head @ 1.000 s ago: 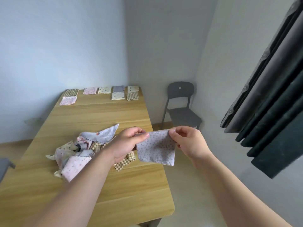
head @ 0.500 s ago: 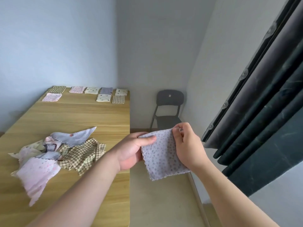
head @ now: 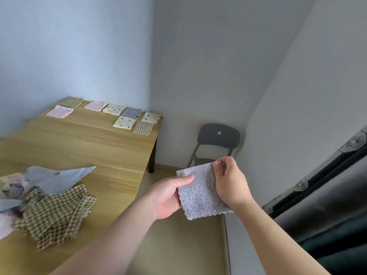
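Both hands pinch a small dotted lilac cloth (head: 198, 192) at centre-right of the frame: left hand (head: 168, 195) on its left edge, right hand (head: 230, 184) on its top right corner. Crumpled cloths (head: 49, 205) lie on the wooden table (head: 89, 143) at lower left.

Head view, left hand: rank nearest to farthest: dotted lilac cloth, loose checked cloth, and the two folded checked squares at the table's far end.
1. Dotted lilac cloth: pinched by the left hand, right of the table.
2. Loose checked cloth: on the table, to its left.
3. Right folded checked square: far right corner.
4. Left folded checked square: far left corner.
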### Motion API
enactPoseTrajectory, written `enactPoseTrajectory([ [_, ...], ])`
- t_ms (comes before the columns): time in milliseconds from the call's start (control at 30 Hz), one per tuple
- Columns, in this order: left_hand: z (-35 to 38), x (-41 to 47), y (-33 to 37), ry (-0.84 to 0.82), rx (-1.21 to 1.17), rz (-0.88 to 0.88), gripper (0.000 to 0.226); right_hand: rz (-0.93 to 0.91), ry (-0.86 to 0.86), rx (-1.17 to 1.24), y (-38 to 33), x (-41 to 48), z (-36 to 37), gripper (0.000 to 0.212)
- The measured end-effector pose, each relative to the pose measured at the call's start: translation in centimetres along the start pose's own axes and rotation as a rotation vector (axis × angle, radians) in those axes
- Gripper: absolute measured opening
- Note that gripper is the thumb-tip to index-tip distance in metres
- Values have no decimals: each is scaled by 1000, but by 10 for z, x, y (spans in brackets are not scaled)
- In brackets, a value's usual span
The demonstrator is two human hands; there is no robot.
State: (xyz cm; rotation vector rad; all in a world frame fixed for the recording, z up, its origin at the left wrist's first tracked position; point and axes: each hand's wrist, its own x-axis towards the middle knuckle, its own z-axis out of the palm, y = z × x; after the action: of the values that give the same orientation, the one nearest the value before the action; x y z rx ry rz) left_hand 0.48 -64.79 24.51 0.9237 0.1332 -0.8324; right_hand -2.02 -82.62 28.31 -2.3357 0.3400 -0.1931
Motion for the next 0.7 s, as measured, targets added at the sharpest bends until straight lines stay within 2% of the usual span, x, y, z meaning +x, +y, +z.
enactPoseTrajectory([
  [167,-11,47,29,195,-47,55,31,-85,-176,50,-1,90,27,22],
  [333,-47,68,69,435,-69,165,32,-196,-395,48,-31,167,81,20],
  [467,-105,86,105,696,-8,281,35,-189,-618,122,-65,220,137,18],
  [533,-136,97,127,808,48,313,37,-179,-718,141,-83,248,164,24],
  [633,-181,117,162,881,86,320,31,-167,-830,127,-105,293,208,27],
  [700,-218,135,195,905,54,303,37,-134,-873,133,-124,333,245,24],
])
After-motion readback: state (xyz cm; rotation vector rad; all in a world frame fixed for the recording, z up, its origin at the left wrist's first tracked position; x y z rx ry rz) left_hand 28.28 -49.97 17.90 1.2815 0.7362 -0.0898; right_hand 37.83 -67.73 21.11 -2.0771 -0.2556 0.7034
